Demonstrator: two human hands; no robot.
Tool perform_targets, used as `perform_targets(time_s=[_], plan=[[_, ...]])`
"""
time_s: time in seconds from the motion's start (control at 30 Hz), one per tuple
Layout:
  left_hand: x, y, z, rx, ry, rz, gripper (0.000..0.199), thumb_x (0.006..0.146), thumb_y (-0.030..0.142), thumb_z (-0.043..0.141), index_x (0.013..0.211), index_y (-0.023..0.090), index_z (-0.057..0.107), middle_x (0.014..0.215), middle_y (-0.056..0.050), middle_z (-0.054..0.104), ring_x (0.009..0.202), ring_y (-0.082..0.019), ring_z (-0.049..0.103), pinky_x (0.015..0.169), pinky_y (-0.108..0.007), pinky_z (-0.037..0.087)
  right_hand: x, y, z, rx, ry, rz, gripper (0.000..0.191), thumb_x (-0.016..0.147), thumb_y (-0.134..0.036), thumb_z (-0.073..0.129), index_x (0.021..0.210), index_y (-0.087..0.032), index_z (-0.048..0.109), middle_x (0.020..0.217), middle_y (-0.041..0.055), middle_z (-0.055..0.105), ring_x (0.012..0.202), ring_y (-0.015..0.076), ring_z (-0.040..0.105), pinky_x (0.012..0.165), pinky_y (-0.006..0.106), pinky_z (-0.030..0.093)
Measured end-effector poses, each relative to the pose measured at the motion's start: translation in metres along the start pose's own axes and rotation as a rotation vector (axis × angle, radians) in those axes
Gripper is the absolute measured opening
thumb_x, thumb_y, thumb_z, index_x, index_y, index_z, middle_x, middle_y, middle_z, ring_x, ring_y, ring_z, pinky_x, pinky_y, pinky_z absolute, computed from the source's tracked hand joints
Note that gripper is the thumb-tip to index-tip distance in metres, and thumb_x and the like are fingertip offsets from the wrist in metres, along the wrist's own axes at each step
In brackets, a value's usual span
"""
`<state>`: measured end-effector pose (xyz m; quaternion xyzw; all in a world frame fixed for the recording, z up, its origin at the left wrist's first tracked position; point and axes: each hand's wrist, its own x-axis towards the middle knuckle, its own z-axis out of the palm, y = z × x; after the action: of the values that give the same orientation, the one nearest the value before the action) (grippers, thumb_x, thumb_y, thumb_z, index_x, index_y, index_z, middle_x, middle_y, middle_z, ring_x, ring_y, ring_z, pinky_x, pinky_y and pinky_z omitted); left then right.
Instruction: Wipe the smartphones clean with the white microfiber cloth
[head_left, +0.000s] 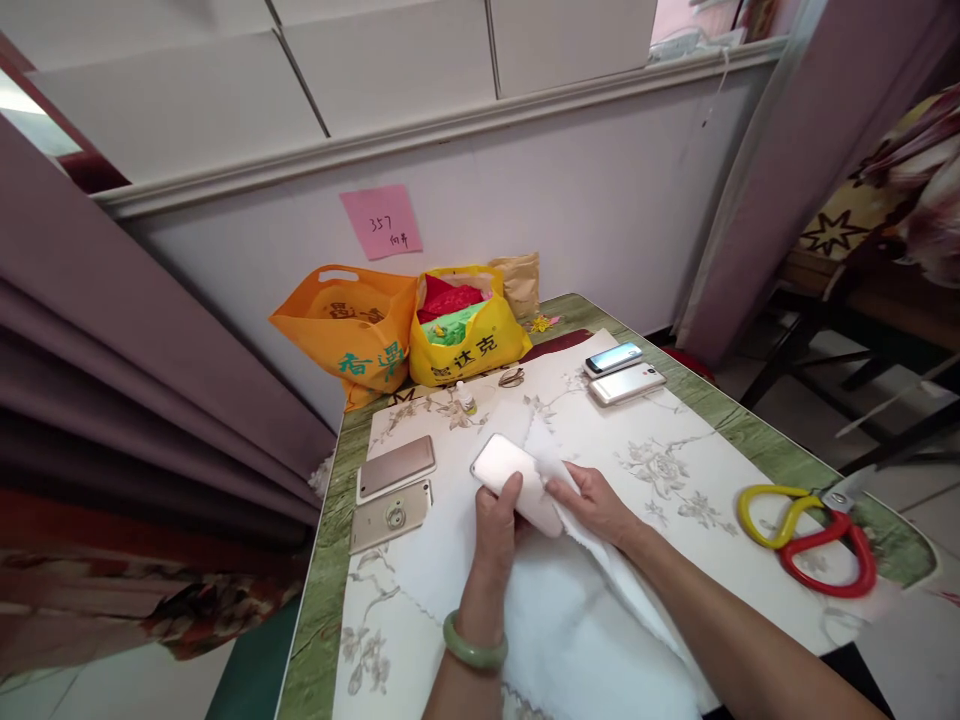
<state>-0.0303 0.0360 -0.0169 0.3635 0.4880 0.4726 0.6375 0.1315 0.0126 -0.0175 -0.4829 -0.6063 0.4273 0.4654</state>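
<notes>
A silver-white phone (504, 465) is tilted above the table, gripped by my left hand (496, 520), with the thumb on its face. A green bangle (475, 642) circles that wrist. My right hand (591, 503) pinches the edge of a white fluffy cloth (600, 640) beside the phone's right side. The cloth spreads over the near part of the table and up under my right forearm. Part of the phone's lower end is hidden by my left fingers and the cloth.
Two phones (397, 468) lie at the left, two more (627, 383) at the back right. Scissors (829, 530) rest at the right. A small bottle (466, 398), glasses (511, 377), an orange bag (352, 320) and a yellow bag (469, 345) stand or lie toward the wall.
</notes>
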Motion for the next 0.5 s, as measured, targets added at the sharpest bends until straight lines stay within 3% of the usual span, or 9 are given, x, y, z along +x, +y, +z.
perform_targets(time_s=[0.1, 0.2, 0.33, 0.5], plan=[[0.005, -0.001, 0.006, -0.048, 0.135, 0.169, 0.037, 0.071, 0.045, 0.071, 0.09, 0.015, 0.061, 0.074, 0.0, 0.065, 0.062, -0.011, 0.058, 0.057, -0.022, 0.045, 0.001, 0.001, 0.003, -0.262, -0.049, -0.065, 0.032, 0.088, -0.049, 0.053, 0.08, -0.02, 0.062, 0.069, -0.0018, 0.061, 0.063, 0.015, 0.053, 0.062, 0.024, 0.039], [0.009, -0.002, 0.007, 0.012, 0.153, 0.241, 0.033, 0.074, 0.046, 0.069, 0.087, 0.017, 0.059, 0.076, 0.001, 0.064, 0.067, -0.011, 0.057, 0.062, -0.022, 0.046, 0.001, 0.002, 0.005, -0.326, -0.039, -0.071, 0.031, 0.089, -0.048, 0.051, 0.079, -0.021, 0.061, 0.069, -0.002, 0.06, 0.063, 0.0146, 0.052, 0.062, 0.024, 0.038], [0.008, 0.001, 0.006, 0.007, 0.042, 0.197, 0.034, 0.078, 0.046, 0.064, 0.096, 0.018, 0.06, 0.083, -0.001, 0.067, 0.071, -0.013, 0.059, 0.066, -0.023, 0.047, 0.001, 0.005, 0.005, -0.215, -0.02, -0.034, 0.032, 0.09, -0.048, 0.048, 0.08, -0.021, 0.062, 0.068, -0.0016, 0.06, 0.063, 0.0156, 0.052, 0.062, 0.024, 0.04], [-0.002, 0.012, 0.01, 0.088, -0.213, 0.066, 0.036, 0.075, 0.042, 0.068, 0.1, 0.017, 0.066, 0.088, -0.005, 0.069, 0.071, -0.015, 0.059, 0.064, -0.024, 0.046, 0.002, 0.006, 0.004, 0.12, 0.065, 0.079, 0.041, 0.088, -0.056, 0.05, 0.091, -0.018, 0.064, 0.079, 0.0018, 0.064, 0.071, 0.0185, 0.056, 0.064, 0.027, 0.045]])
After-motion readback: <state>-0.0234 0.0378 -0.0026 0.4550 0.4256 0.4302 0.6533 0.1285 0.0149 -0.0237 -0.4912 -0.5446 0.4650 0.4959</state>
